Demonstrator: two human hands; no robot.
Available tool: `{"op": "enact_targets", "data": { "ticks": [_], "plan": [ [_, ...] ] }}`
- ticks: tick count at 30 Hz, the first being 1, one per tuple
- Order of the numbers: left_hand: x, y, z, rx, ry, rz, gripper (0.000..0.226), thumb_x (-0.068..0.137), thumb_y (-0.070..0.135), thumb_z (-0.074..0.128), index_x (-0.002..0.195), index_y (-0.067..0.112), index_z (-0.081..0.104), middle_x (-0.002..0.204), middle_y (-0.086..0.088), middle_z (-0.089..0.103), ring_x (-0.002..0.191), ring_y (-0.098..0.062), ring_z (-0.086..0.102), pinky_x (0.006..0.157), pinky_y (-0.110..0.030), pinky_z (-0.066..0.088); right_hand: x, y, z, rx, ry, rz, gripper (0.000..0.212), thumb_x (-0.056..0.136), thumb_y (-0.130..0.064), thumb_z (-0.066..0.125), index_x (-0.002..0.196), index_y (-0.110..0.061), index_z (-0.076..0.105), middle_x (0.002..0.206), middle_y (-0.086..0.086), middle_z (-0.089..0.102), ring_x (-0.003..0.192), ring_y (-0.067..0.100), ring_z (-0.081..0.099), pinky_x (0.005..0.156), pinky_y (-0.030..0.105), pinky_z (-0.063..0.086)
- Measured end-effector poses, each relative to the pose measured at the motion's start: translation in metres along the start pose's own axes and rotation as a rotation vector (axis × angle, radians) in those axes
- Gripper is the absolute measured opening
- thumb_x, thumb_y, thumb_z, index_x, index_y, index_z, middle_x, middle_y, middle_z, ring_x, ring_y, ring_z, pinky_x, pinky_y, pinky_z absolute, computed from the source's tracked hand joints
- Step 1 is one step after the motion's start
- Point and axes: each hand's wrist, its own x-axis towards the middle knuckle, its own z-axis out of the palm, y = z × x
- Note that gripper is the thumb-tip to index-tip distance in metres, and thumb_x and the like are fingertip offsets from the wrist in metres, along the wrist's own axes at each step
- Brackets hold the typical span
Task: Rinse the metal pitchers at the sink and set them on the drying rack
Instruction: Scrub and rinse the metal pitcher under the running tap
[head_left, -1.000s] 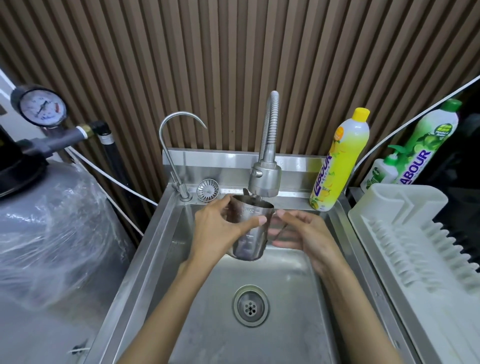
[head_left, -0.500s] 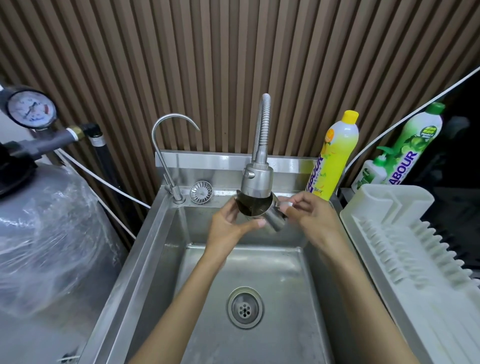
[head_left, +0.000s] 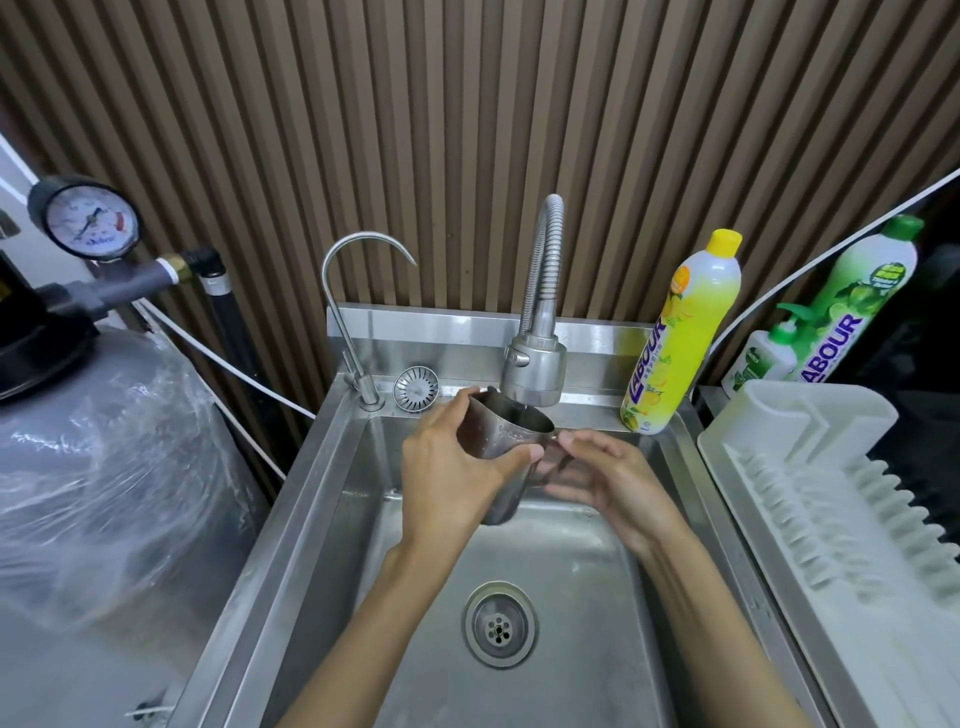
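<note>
one pitcher (head_left: 506, 441) just below spray head (head_left: 535, 371), mouth up, left hand (head_left: 452, 478) wrapped round body. right hand (head_left: 608, 478) at handle side, blurred; grip unclear. better: centre mouth under spray head, swirl, hold firm. drying rack (head_left: 810, 431) right of spray head.

Two bare arms show, uncovered from the fingertips to the lower edge of the view. The slim left forearm (head_left: 363, 634) and the slim right forearm (head_left: 727, 639) are smooth and narrow toward the wrists. The left hand (head_left: 447, 483) has faintly raised knuckles and long fingers (head_left: 511, 460), with a short, pale nail on the thumb. The right hand (head_left: 613, 483) looks alike, its fingertips partly blurred.
</note>
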Motion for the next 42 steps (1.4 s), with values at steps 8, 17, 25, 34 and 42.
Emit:
{"op": "enact_targets", "data": {
  "ticks": [8,17,25,34,42],
  "plan": [
    [0.001,-0.008,0.010,-0.283,-0.258,-0.259,0.023,0.062,0.038,0.082,0.079,0.027,0.071,0.069,0.021,0.070,0.068,0.011,0.064,0.064,-0.003,0.045,-0.016,-0.048,-0.007,-0.371,0.203,-0.060,0.019,0.074,-0.017,0.075,0.079,-0.001,0.066,0.069,0.010,0.073,0.054,0.018,0.069,0.043,0.026,0.053],
    [0.000,-0.018,0.036,-0.469,-0.127,-0.168,0.057,0.059,0.017,0.086,0.104,0.037,0.059,0.102,0.025,0.064,0.103,0.009,0.059,0.085,-0.004,0.041,-0.005,-0.041,-0.006,-0.455,0.245,-0.320,0.022,0.078,-0.009,0.072,0.063,-0.017,0.058,0.069,0.000,0.072,0.068,0.009,0.062,0.076,0.031,0.050],
    [0.007,-0.011,0.021,-0.148,0.037,0.160,0.076,0.060,0.019,0.086,0.127,0.008,0.052,0.117,-0.001,0.056,0.102,0.006,0.045,0.087,0.003,0.031,0.021,0.001,0.003,0.242,-0.080,-0.108,0.013,0.089,0.000,0.050,0.078,-0.005,0.054,0.082,0.010,0.071,0.082,0.021,0.070,0.078,0.031,0.057],
    [0.004,-0.008,0.011,-0.026,-0.080,-0.071,0.053,0.058,0.054,0.077,0.091,0.015,0.067,0.088,0.000,0.061,0.078,-0.012,0.059,0.070,-0.009,0.039,-0.005,-0.003,0.000,-0.084,0.099,-0.028,0.024,0.084,-0.017,0.064,0.096,0.005,0.065,0.081,0.012,0.074,0.067,0.026,0.072,0.056,0.036,0.060],
    [-0.011,-0.013,0.022,-0.633,-0.368,-0.338,0.037,0.074,0.010,0.074,0.110,0.012,0.065,0.094,0.010,0.073,0.089,0.003,0.067,0.068,-0.004,0.045,-0.025,-0.040,0.002,-0.730,0.421,-0.309,0.029,0.074,-0.028,0.076,0.057,-0.020,0.054,0.067,0.007,0.069,0.065,0.024,0.066,0.067,0.040,0.055]
  ]
}}
